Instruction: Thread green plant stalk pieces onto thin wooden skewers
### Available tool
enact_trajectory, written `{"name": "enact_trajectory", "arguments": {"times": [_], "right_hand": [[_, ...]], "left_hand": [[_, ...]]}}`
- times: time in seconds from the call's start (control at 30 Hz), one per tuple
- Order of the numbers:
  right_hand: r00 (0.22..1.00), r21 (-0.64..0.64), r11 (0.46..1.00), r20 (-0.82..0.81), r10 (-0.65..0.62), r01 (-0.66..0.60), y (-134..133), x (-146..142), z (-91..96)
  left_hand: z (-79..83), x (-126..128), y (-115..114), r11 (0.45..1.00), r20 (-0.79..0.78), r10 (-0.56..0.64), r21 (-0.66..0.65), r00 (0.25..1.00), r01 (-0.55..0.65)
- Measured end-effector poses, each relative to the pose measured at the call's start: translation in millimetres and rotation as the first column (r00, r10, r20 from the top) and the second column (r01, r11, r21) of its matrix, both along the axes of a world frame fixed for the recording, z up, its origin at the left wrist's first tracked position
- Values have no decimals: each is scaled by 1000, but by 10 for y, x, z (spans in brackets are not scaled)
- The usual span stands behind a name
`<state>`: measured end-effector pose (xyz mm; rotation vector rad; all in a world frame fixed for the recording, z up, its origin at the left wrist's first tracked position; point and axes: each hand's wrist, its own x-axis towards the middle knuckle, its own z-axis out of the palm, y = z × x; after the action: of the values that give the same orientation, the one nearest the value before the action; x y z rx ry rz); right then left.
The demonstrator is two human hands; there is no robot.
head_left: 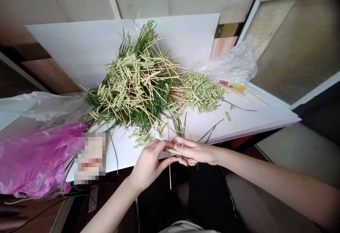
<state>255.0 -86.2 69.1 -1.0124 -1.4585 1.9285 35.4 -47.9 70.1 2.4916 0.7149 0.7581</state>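
Over the table's front edge my two hands meet. My left hand is closed, thumb and forefinger pinched by a thin wooden skewer that points down below the fingers. My right hand is closed around pale green stem pieces, which lie along its fingers and reach toward the left fingertips. Exactly where the skewer meets the stems is hidden by the fingers. Just beyond the hands, a few short green pieces lie on the white table.
A tall heap of long green leaves, with skewered green pieces on top, fills the middle. Loose cut pieces are piled at its right. Clear plastic lies behind them. A pink plastic bag hangs over the left edge.
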Motion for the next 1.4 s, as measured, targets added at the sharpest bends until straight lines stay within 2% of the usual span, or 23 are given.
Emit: {"name": "enact_trajectory", "arguments": {"times": [0.17,0.37,0.5,0.6,0.7,0.8,0.9,1.0,1.07,1.13,1.2,1.27,1.33,1.4], "right_hand": [[1000,-5,1000,-29,-7,7,29,12,-20],[999,75,996,14,-49,48,35,73,-71],[998,68,997,35,-49,47,41,66,-101],[998,38,999,61,-26,24,48,38,-117],[995,35,999,95,-15,12,51,14,-135],[992,66,998,128,-13,5,41,6,-143],[984,120,993,176,-8,-13,10,25,-107],[973,185,981,228,21,-64,-53,58,-11],[967,228,968,252,48,-107,-120,59,64],[958,321,935,281,58,-150,-205,25,122],[951,472,861,307,41,-190,-296,-29,152],[954,629,746,298,30,-220,-374,-42,167],[961,731,650,278,-6,-207,-427,63,190],[944,774,611,303,-132,-163,-447,316,231]], "left_hand": [[-18,-38,49,1000,28,-24,12,999,24],[-10,-99,92,997,18,38,70,999,-39],[9,-67,98,978,-111,8,208,994,16],[52,-4,88,926,-250,-28,357,968,119],[98,57,72,897,-342,-27,406,939,174],[130,79,55,939,-379,-54,294,924,176],[167,55,37,982,-327,-138,74,935,171],[229,15,10,964,-211,-232,-181,950,195],[275,-1,-24,902,-131,-281,-375,951,215],[305,-2,-77,794,-65,-310,-566,948,221],[302,-5,-147,671,-6,-320,-708,947,222],[263,-46,-216,554,53,-323,-799,945,234],[195,-162,-255,441,96,-316,-866,944,236],[121,-354,-247,354,78,-271,-919,960,174]]}}
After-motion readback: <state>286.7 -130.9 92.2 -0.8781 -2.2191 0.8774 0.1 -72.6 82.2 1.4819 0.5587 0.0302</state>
